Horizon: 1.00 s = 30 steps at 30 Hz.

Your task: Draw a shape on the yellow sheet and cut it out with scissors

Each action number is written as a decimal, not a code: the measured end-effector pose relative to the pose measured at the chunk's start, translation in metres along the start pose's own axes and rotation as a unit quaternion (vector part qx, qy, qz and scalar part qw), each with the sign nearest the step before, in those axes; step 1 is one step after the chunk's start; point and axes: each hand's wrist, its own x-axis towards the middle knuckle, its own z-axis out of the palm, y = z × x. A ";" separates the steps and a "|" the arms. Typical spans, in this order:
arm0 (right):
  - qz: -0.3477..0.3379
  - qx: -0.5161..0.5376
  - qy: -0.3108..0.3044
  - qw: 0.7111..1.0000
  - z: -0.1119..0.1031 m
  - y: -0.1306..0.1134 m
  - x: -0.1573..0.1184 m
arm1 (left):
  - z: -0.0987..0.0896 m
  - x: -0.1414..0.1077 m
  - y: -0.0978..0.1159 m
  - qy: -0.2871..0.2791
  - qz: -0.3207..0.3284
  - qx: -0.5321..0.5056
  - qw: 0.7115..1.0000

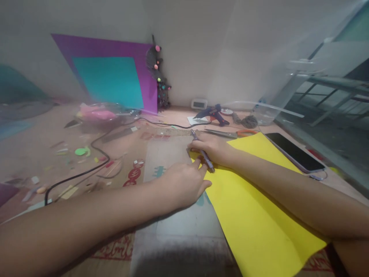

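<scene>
My right hand (215, 148) is closed round a slim, greyish-purple pen (205, 157) above the far left corner of a yellow paper sheet (245, 207). The pen lies slantwise, one end pointing away from me and the other towards me. Just left of it, my left hand (184, 182) rests palm down at the sheet's left edge. Its thumb is stretched apart over the yellow paper, and its fingertips are close to the pen. Part of the sheet is hidden under my right forearm.
Past my hands lie orange-handled scissors (230, 134), a glue gun (213, 114) with a black cord (95, 146), and twine (248, 121). A phone (294, 152) sits right of the sheet. Paper scraps (82, 151) litter the left side. Purple board (148, 77) leans on the wall.
</scene>
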 end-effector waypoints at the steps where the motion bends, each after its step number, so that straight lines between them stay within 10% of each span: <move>1: 0.000 0.002 0.004 1.000 0.001 0.000 0.000 | 0.001 0.000 0.000 0.001 -0.002 0.000 1.000; 20: 0.081 0.086 -0.040 0.992 -0.013 -0.005 -0.002 | 0.000 -0.001 -0.002 0.006 0.003 -0.003 1.000; 30: 0.210 0.238 0.106 0.942 0.018 -0.003 0.000 | 0.006 -0.001 -0.010 0.046 0.008 -0.020 0.999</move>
